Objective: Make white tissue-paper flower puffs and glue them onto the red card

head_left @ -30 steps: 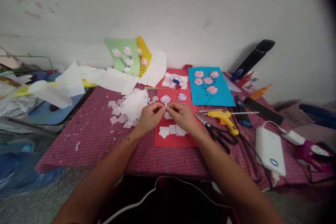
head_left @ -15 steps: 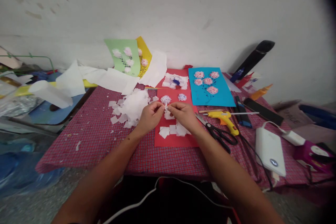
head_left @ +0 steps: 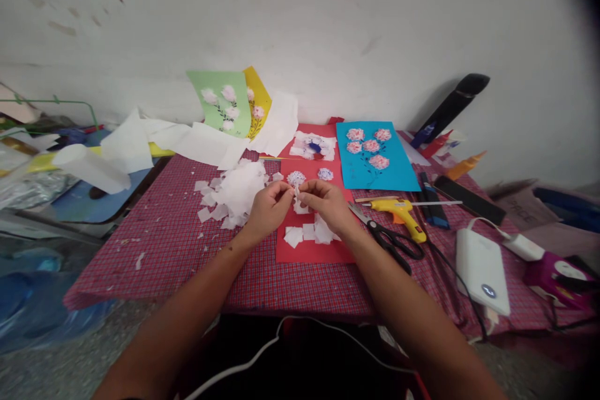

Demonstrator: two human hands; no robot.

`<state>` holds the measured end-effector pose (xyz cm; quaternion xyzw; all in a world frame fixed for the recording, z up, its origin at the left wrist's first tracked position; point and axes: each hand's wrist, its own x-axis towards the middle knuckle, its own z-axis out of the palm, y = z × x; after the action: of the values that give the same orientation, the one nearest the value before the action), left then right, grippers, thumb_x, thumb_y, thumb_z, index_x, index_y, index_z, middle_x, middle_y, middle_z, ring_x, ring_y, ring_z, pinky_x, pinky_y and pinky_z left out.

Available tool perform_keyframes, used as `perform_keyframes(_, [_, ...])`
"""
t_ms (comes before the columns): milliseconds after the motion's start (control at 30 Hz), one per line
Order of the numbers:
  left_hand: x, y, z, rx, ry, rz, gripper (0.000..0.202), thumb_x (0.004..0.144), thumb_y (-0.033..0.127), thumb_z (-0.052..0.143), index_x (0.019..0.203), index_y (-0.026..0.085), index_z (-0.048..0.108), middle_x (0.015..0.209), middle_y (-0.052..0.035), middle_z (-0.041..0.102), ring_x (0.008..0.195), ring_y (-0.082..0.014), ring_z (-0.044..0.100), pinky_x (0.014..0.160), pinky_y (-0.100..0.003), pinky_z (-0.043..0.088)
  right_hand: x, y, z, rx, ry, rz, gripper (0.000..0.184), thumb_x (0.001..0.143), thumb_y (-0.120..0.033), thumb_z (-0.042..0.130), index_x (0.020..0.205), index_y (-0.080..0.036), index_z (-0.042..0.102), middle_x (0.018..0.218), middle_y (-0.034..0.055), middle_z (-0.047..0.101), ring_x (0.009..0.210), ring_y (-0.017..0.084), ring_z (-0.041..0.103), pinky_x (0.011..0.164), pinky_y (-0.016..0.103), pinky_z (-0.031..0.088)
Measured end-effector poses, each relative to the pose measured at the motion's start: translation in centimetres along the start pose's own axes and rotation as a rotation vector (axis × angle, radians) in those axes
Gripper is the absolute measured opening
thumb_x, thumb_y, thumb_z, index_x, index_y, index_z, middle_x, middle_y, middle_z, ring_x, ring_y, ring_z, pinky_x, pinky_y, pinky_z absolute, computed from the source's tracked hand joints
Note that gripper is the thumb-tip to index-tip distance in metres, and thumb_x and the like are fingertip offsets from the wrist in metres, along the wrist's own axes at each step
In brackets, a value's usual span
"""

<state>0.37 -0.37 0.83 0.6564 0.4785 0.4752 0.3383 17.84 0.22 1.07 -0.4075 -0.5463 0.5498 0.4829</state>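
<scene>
My left hand and my right hand meet above a red card, and both pinch one small white tissue piece between their fingertips. Under the hands, several white tissue squares lie on the card. Two small tissue flowers sit on the card's far part. A heap of white tissue squares lies just left of my left hand.
Black-handled scissors and a yellow glue gun lie right of the card, then a white power bank. A blue card with pink flowers lies behind. Green and yellow cards lean on the wall. White paper sheets clutter the left.
The hands have stayed together over the red card, fingers shifting slightly on the tissue piece. Nothing else has moved.
</scene>
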Motion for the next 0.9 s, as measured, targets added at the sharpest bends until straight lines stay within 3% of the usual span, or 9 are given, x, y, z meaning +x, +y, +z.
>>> perform_keyframes(200, [-0.2,-0.1,0.1,-0.011,0.008,0.002,0.016,0.093,0.032,0.059,0.085,0.019,0.066,0.079,-0.0011,0.069,0.074,-0.0154,0.062,0.073,-0.029,0.048,0.2,0.2,-0.1,-0.141,0.13,-0.041,0.019,0.082,-0.035,0.072,0.075,-0.019,0.064,0.064,-0.0017,0.063,0.057,0.012,0.054,0.056,0.025,0.043])
perform_keyframes(400, [0.2,-0.7,0.2,-0.263,0.054,-0.157,0.02,0.092,0.038,0.063,0.087,0.019,0.064,0.077,-0.0028,0.071,0.068,-0.0148,0.064,0.069,-0.029,0.053,0.5,0.4,-0.6,0.02,0.211,-0.006,0.017,0.083,-0.035,0.069,0.078,-0.021,0.059,0.058,-0.001,0.066,0.043,0.012,0.051,0.045,0.025,0.041])
perform_keyframes(633, [0.5,-1.0,0.3,-0.404,0.121,-0.213,0.022,0.088,0.04,0.068,0.087,0.018,0.065,0.073,-0.0028,0.071,0.061,-0.0129,0.063,0.063,-0.027,0.053,0.7,0.1,-0.3,0.157,0.248,-0.023,0.022,0.073,-0.032,0.08,0.081,-0.02,0.064,0.062,-0.0047,0.059,0.051,0.011,0.057,0.049,0.024,0.044])
perform_keyframes(900, [0.7,-1.0,0.3,-0.475,0.184,-0.244,0.023,0.086,0.04,0.069,0.087,0.018,0.063,0.071,-0.0018,0.07,0.059,-0.0124,0.063,0.061,-0.026,0.053,0.6,-0.2,-0.3,0.108,0.255,-0.02,0.027,0.073,-0.04,0.081,0.071,-0.02,0.062,0.059,-0.0047,0.053,0.05,0.011,0.051,0.05,0.026,0.042])
